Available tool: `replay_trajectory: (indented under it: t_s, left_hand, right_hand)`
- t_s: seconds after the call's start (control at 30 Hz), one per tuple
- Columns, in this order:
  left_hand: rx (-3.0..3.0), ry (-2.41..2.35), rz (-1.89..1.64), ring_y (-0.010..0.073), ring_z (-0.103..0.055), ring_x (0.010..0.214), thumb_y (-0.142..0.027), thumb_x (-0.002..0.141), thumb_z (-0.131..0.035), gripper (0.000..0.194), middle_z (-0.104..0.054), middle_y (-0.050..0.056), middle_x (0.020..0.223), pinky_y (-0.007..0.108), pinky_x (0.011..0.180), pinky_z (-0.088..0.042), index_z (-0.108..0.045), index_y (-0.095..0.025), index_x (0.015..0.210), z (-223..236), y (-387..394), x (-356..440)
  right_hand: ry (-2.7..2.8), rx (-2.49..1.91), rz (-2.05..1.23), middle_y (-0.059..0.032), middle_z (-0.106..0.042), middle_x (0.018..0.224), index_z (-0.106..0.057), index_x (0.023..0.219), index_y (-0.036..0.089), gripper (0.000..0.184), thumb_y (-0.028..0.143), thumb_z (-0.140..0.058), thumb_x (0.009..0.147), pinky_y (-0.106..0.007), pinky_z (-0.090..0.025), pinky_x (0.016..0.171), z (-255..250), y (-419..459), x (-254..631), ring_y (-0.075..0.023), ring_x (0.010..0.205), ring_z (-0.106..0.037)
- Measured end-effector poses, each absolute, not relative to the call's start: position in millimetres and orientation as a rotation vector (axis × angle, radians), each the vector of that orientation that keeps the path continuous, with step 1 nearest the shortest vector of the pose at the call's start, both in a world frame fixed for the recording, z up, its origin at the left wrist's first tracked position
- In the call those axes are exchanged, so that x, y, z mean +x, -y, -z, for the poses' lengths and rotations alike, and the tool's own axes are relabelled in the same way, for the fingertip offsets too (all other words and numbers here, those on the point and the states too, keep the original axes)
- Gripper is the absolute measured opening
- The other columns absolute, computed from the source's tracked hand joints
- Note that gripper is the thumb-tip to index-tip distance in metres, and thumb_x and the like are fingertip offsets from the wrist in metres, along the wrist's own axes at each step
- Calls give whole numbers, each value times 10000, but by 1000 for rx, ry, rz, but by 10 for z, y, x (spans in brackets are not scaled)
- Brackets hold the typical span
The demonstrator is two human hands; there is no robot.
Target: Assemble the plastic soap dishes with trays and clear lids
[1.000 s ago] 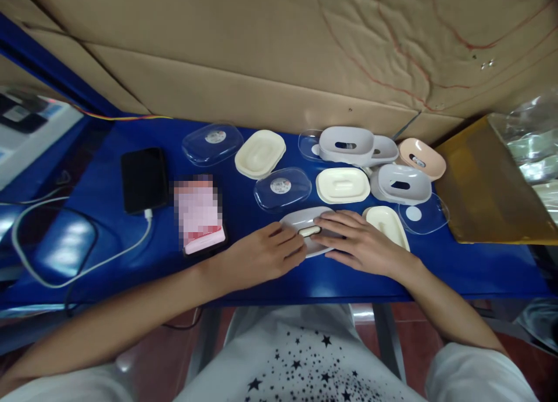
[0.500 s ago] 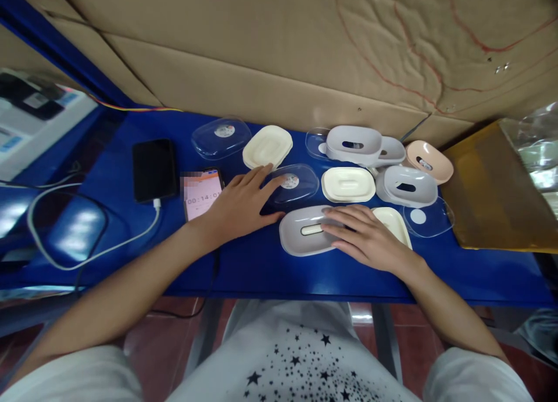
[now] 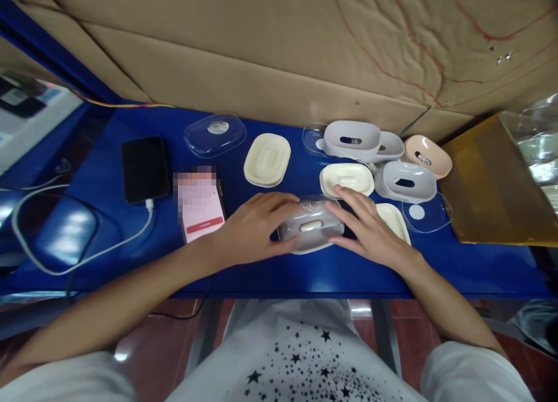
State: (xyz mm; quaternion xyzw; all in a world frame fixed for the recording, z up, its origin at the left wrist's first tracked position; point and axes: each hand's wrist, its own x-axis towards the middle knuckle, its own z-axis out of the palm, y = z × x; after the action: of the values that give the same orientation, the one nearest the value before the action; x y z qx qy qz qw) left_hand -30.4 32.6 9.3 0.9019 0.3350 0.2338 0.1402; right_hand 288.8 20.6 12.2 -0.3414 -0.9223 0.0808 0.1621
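Note:
A grey oval soap dish (image 3: 310,233) sits at the table's front edge with a clear plastic lid (image 3: 310,211) lying over it. My left hand (image 3: 255,230) grips the dish's left end, fingers across the lid. My right hand (image 3: 366,227) presses against its right end, one fingertip close to a cream soap dish insert (image 3: 346,178). Another cream insert (image 3: 392,219) lies just right of that hand, partly hidden behind it.
Grey dishes (image 3: 351,140), a peach dish (image 3: 428,156), clear lids (image 3: 214,135) and a cream insert (image 3: 267,160) stand along the blue table (image 3: 436,274). Left of them lie a black phone (image 3: 145,169), a pink-screened phone (image 3: 200,207) and a white cable (image 3: 82,239).
The clear lid has gone from beside the grey dish and now lies on top of it. My left hand has moved down to the dish, and my right hand has shifted toward its right end.

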Motion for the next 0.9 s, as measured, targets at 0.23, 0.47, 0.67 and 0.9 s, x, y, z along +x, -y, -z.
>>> replay_trajectory:
  t_s: [0.23,0.47,0.67,0.9]
  left_hand:
    - [2970,-759,-609,420,-688,1297,-654,1014,-706,672,-681,258,1406,563,1031,-622,-574,-112,1387,-46,-220,-252]
    - [3029,-638,-569,378,-639,1409,-368,1034,-737,476,-675,218,1451,484,1082,-638,-564,-117,1400,-68,-190,-256]
    - [2983,-636,-573,399,-607,1449,-247,1013,-699,408,-636,230,1495,525,1125,-623,-581,-123,1384,-51,-234,-283]
    - [2880,-623,-632,384,-557,1504,-156,967,-704,360,-628,196,1502,549,1189,-578,-618,-173,1316,4,-324,-305]
  right_hand:
    - [2687,-919,-300,-129,-598,1635,-409,1716,309,671,429,-641,1098,-594,-491,1254,-90,-209,2932,-319,1542,-538]
    - [2731,-825,-257,-169,-492,1719,-399,1723,298,763,463,-716,1049,-644,-465,1280,-98,-220,2957,-355,1624,-441]
    - [2741,-857,-280,-149,-351,1809,-240,1776,358,854,393,-707,1062,-632,-468,1292,-66,-206,2921,-359,1656,-389]
    - [2727,-925,-106,-140,-310,1825,-40,1796,367,1029,350,-738,1040,-594,-475,1303,-30,-146,2793,-374,1636,-420]
